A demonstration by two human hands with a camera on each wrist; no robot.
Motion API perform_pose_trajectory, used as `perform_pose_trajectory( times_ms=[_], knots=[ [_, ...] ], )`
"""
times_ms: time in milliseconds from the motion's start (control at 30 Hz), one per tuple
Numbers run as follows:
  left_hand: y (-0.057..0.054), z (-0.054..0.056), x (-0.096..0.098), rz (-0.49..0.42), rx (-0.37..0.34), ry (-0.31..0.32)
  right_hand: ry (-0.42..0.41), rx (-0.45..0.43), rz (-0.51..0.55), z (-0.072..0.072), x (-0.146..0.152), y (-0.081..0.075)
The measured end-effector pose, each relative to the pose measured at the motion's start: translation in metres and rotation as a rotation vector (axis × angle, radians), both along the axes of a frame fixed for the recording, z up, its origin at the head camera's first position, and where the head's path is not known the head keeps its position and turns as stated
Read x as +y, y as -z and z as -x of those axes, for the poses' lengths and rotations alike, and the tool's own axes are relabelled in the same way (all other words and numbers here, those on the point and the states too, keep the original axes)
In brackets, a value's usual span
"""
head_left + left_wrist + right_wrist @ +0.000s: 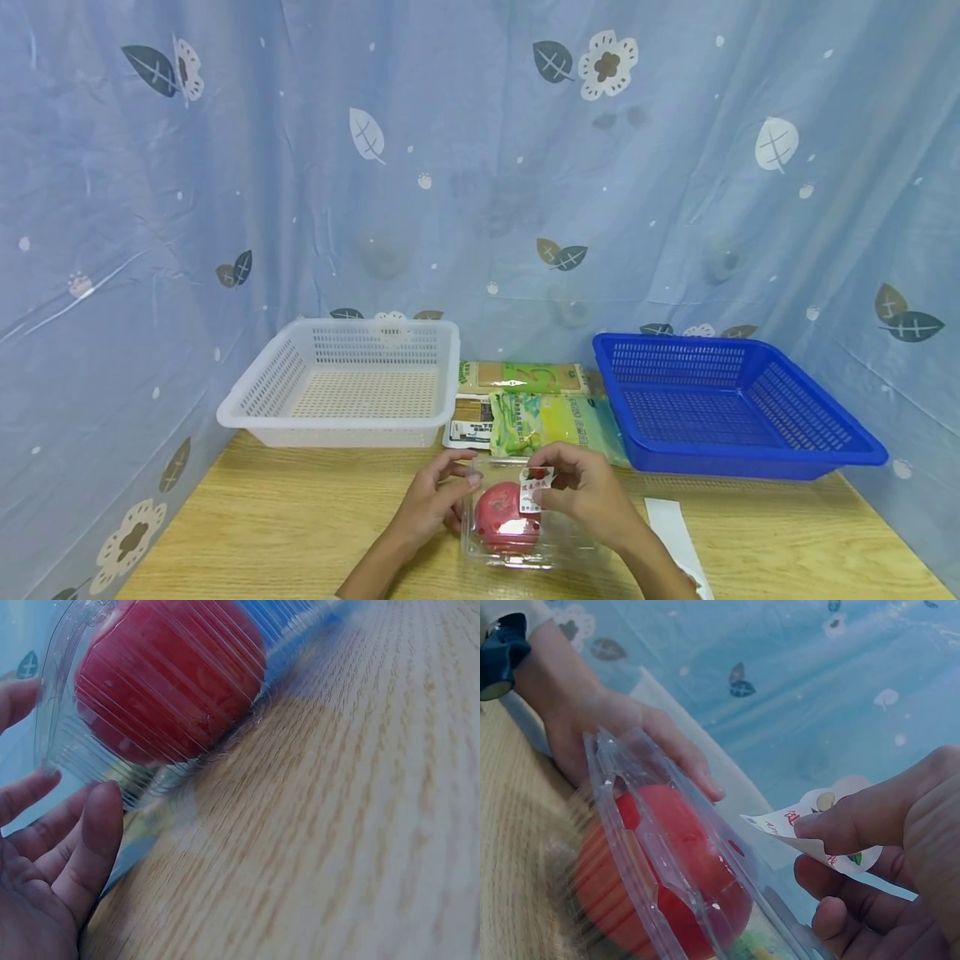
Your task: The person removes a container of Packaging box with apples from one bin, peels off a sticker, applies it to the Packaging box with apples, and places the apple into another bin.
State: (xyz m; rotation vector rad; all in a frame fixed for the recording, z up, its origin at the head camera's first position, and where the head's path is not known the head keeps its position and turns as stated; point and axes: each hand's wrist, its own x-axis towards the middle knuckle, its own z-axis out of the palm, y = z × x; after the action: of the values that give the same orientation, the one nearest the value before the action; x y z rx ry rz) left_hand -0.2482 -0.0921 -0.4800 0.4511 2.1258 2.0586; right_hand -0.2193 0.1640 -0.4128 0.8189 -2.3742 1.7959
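A clear plastic clamshell box [561,542] stands at the front middle of the table with a red round fruit [504,515], which looks like a tomato, inside. Its lid lies over the fruit. At the box's left side, my left hand [429,502] touches the edge with thumb and fingers spread apart, not curled tightly. My right hand [592,493] pinches a small white printed label [778,822] between thumb and fingers, above the box. In the right wrist view the label bends and stands apart from the lid; its lettering is red.
A white basket [348,433] stands at the back left, a blue basket [742,457] at the back right. Between them lie a yellow-green packet [551,423], a green-and-brown packet [525,377] and a tray-like pack [469,421]. A white paper strip [675,533] lies right of my right arm.
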Motion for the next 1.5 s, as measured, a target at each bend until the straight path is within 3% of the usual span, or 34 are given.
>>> perform_pose_trajectory(
  times_ms=[767, 1233, 1500],
  knots=[
    [0.000, 0.001, 0.000, -0.007, 0.010, 0.015, 0.071, 0.050, -0.131, -0.002, -0.005, 0.003],
    [-0.001, 0.002, -0.001, -0.013, 0.006, 0.019, 0.144, 0.125, -0.294, -0.003, -0.013, 0.004],
    [0.000, 0.002, -0.002, -0.028, 0.000, 0.028, 0.125, 0.068, -0.294, -0.005, -0.009, -0.001]
  ],
)
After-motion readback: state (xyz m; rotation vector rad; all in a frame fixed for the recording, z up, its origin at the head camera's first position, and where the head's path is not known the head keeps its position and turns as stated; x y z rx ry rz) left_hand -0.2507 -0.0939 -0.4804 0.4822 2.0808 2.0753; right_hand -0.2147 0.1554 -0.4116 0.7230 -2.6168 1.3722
